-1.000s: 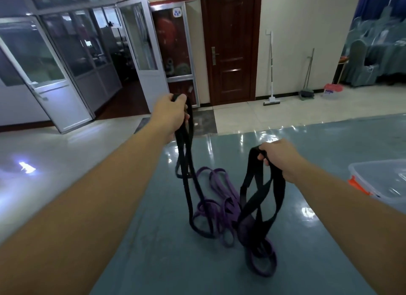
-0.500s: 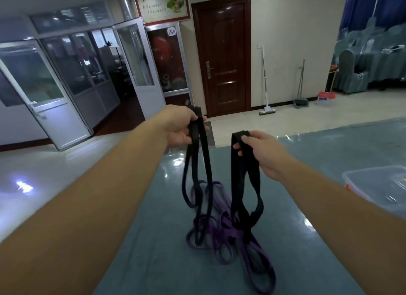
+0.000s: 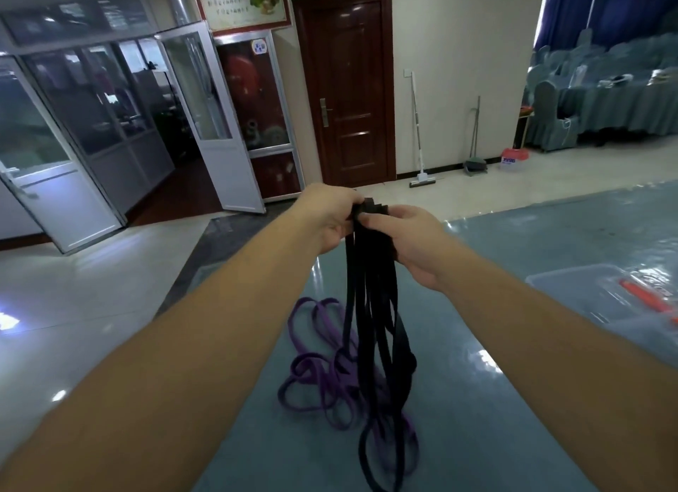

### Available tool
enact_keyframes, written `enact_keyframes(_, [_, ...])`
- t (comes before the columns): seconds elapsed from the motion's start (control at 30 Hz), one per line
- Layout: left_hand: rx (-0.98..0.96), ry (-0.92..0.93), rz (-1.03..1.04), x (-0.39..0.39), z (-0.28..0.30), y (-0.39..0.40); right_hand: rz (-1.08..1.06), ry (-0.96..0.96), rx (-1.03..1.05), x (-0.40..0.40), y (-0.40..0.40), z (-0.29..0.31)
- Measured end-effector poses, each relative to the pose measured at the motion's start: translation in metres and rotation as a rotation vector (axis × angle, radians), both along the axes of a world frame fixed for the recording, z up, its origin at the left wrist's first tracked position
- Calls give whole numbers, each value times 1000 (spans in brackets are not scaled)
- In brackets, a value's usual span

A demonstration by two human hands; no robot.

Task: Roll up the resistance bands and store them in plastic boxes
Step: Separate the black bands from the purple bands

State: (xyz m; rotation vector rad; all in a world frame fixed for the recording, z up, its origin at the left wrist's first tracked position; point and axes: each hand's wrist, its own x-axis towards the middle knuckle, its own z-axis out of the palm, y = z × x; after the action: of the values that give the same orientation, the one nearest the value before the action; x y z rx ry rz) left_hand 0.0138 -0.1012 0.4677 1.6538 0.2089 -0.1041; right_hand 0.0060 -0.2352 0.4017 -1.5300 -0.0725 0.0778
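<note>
A black resistance band (image 3: 370,319) hangs in several long loops from both my hands, held up over the blue-grey table (image 3: 513,400). My left hand (image 3: 326,216) grips the gathered top folds from the left. My right hand (image 3: 407,242) pinches the same bunch from the right, thumb on top. The band's lowest loops reach the tabletop. A purple resistance band (image 3: 315,374) lies in a loose tangle on the table under and left of the black one. A clear plastic box (image 3: 572,290) stands at the right edge of the table.
Something orange (image 3: 645,301) lies in or on the plastic box. Beyond the table's far edge are a tiled floor, a brown door (image 3: 348,88), an open glass door (image 3: 205,117), a mop (image 3: 418,132) and a broom against the wall, and covered chairs at the right.
My hands have come together, joining the two held ends of the black band into one bunch. The band now hangs in a narrower bundle of loops.
</note>
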Motion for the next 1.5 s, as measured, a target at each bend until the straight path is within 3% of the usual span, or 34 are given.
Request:
enact_keyframes(0.13, [45, -21, -37, 0, -7, -32, -68, 47, -78, -9, -24, -7])
enact_keyframes(0.27, [239, -120, -124, 1, -16, -56, -156, 105, -18, -22, -43, -8])
enact_keyframes(0.5, [368, -232, -340, 4, -24, -74, -317, 129, 46, -51, -69, 9])
enact_keyframes(0.6, [323, -284, -442, 8, -30, -79, -410, 155, -62, -63, -86, 27])
enact_keyframes(0.77, [156, -367, -905, 10, -57, -100, -469, 202, -387, -92, -113, 71])
enact_keyframes(0.87, [58, -394, -1075, -2, -74, -122, -540, 219, -452, -117, -128, 90])
enact_keyframes(1.03, [88, -381, -1185, -27, -92, -170, -736, 205, -389, -161, -148, 105])
enact_keyframes(1.3, [-16, -352, -1388, -107, -119, -253, -991, 166, -200, -225, -196, 103])
enact_keyframes(1.5, [46, -354, -1295, -163, -150, -332, -1102, 139, -1, -262, -266, 75])
